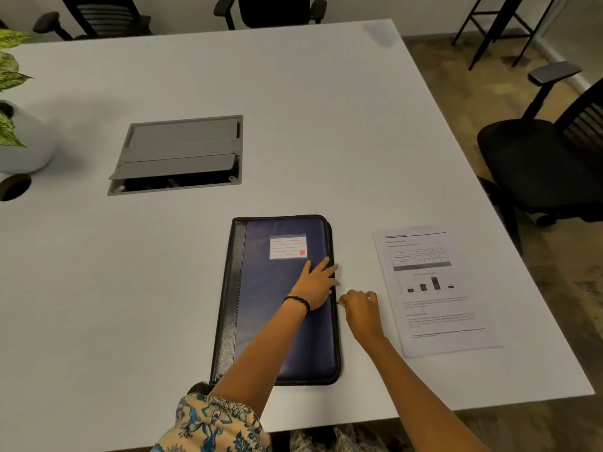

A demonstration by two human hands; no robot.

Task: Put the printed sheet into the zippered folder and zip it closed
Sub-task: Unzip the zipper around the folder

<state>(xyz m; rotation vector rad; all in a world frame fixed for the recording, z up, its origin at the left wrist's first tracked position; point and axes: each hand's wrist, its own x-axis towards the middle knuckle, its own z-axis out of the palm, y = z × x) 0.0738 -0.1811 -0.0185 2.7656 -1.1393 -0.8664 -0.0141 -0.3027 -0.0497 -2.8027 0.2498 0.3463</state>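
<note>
Right hand (360, 309) is pinched at the folder's (277, 301) right edge, seemingly on the zip pull, though that is too small to confirm; left hand (316, 285) lies flat and spread on the cover. Folder sits near the table's (293, 125) front edge, sheet (434, 288) just right, untouched. Best bet: press down, pull along the teeth.

White table (293, 93): folder (261, 321), printed sheet (434, 288), planter (26, 148).

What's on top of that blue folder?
A white label and the left hand rest on the blue folder. The folder lies closed, so its inside is hidden.
</note>
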